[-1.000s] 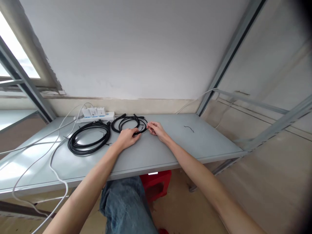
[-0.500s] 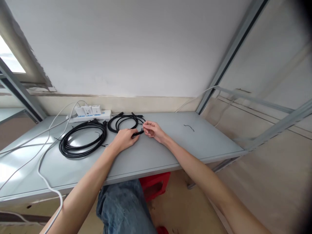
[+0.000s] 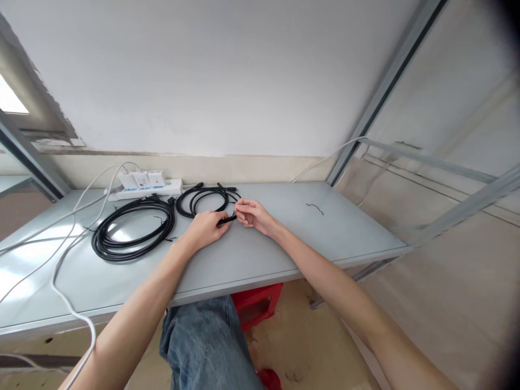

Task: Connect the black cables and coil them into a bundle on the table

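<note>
Smaller black coil [image 3: 179,205]: centre of frame, flat on grey desk [image 3: 264,254]. Left hand [image 3: 206,227]: thumb and fingers closed over its near edge. Right hand [image 3: 255,215]: narrow pinch at its right edge; whether a thin tie lies between the fingertips, cannot tell. Change: slight leftward drift in frame; both hands keep their places, so handling stays at this coil. Larger black coil [image 3: 122,254]: left of centre, untouched. Loose dark wire [image 3: 316,206]: right of centre, untouched.

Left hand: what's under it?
Under the fingers of the left hand: the near side of the smaller black cable coil, passing between thumb and index finger. Grey tabletop shows around the hand. Whatever lies beneath the palm is covered.
</note>
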Tool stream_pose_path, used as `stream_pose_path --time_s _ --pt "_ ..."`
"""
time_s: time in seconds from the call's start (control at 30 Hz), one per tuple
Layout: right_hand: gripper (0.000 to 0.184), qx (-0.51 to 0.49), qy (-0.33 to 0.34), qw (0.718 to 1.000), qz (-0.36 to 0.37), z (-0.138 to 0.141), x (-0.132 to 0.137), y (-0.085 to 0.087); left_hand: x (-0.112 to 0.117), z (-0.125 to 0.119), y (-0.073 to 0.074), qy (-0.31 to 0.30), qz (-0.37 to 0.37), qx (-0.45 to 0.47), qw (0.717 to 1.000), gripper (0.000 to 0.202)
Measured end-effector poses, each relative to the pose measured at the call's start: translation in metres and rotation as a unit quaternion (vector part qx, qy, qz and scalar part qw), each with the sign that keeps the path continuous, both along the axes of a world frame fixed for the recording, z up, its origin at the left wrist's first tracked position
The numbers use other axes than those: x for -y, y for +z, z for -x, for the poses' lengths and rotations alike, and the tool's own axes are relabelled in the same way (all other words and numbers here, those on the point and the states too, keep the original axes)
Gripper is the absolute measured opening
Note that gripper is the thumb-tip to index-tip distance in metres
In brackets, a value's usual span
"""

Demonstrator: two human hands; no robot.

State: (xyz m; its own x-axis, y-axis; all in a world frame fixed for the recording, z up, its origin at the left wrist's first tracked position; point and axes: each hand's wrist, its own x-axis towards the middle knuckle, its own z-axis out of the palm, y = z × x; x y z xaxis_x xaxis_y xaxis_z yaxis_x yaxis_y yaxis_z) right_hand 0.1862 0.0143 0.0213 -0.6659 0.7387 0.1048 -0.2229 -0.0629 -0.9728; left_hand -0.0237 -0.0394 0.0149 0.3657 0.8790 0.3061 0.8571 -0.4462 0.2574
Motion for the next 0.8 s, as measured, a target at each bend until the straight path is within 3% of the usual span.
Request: stream_pose_path --time_s 0.33,0.6,0.7,0.8 --pt "0.033 0.023 -0.004 0.999 -0.030 -0.0019 -0.0020 -0.0038 -0.0013 0.0008 -0.0017 -0.003 0.009 0.006 1.000 0.030" --pt "0.038 0.035 -0.046 0.998 -0.030 -0.0005 -0.0048 -0.0046 -0.0027 0.0032 -0.0033 -0.004 0.008 0.003 1.000 0.028" --pt "0.043 0.048 -0.102 0.993 -0.040 -0.0009 -0.0074 -0.0065 -0.0026 0.0038 -0.0027 0.001 0.009 -0.004 1.000 0.032" --pt "0.045 0.060 -0.200 0.969 -0.135 -0.0010 -0.0081 -0.0079 -0.0023 0.0046 -0.0019 0.004 0.005 -0.010 1.000 0.039"
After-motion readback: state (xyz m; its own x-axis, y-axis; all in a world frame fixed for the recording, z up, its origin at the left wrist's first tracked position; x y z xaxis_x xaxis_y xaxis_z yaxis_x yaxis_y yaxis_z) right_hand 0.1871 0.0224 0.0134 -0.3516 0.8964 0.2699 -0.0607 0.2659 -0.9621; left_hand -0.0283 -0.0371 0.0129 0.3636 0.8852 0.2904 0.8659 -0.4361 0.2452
